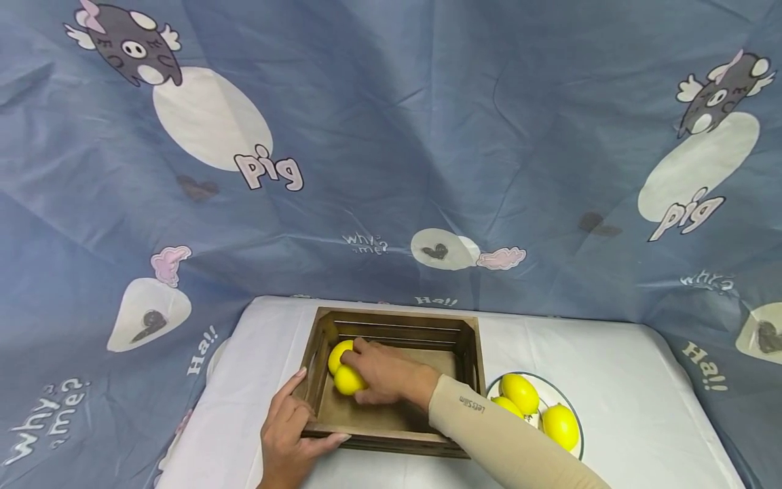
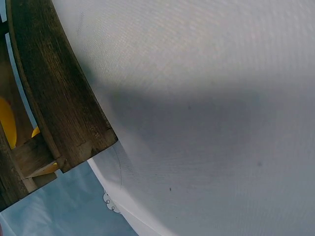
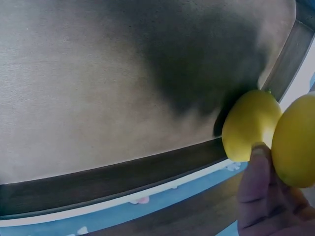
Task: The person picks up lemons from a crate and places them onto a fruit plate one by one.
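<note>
My right hand (image 1: 381, 373) reaches into a brown wooden crate (image 1: 397, 438) and holds a yellow lemon (image 1: 349, 380) near the left wall. Just behind it, a second lemon (image 1: 339, 357) sits in the crate's far left corner. In the right wrist view the held lemon (image 3: 298, 142) overlaps the corner lemon (image 3: 250, 125), with a fingertip between the two. My left hand (image 1: 290, 428) grips the crate's near left corner, thumb along the front rim and fingers at the left side. The left wrist view shows the crate's slatted side (image 2: 59, 93), but not that hand's grip.
Right of the crate stands a white plate (image 1: 579, 451) with a dark rim, partly hidden by my right sleeve (image 1: 489, 428). It holds several lemons (image 1: 561, 426). A white cloth (image 1: 635, 407) covers the table, and a blue printed curtain (image 1: 379, 170) hangs behind.
</note>
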A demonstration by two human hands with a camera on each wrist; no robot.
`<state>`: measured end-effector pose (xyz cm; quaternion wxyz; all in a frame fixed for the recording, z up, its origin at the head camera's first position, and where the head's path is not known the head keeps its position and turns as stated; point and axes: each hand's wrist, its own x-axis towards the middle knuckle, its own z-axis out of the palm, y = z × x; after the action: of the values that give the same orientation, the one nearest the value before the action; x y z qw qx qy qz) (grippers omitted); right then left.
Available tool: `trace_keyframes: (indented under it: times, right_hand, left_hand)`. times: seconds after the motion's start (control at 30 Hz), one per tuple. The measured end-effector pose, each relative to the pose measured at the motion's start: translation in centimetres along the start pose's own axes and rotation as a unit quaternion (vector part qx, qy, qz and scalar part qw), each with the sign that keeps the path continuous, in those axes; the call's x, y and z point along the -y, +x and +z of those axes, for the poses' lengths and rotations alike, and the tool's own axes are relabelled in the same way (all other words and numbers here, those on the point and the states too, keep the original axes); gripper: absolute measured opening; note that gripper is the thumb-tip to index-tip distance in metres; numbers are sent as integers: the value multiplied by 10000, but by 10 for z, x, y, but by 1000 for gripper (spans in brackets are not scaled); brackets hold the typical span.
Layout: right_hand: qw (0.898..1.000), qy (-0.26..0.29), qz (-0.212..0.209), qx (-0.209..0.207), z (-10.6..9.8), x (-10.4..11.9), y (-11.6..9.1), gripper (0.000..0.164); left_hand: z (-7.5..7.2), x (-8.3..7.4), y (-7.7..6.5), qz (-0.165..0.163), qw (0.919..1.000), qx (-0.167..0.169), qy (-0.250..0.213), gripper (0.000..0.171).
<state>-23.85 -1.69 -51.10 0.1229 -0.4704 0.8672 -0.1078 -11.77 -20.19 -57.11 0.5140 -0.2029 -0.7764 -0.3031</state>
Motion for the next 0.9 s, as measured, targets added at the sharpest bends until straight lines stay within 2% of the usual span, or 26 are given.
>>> trace_keyframes:
  times: [0.3, 0.63, 0.9]
  right_hand:
    - [9981, -78, -36, -617, -6, 1, -1, 59]
    - [9922, -112, -180, -1227, -13, 0, -3, 57]
    - [9871, -129, -244, -1577, -16, 0, -3, 58]
  left_hand:
    - [0, -2, 4, 109, 9999, -86, -28, 69]
    - [-1, 0, -1, -49, 9998, 111, 127, 68]
    - [-1, -1, 0, -27, 9998, 122, 159, 69]
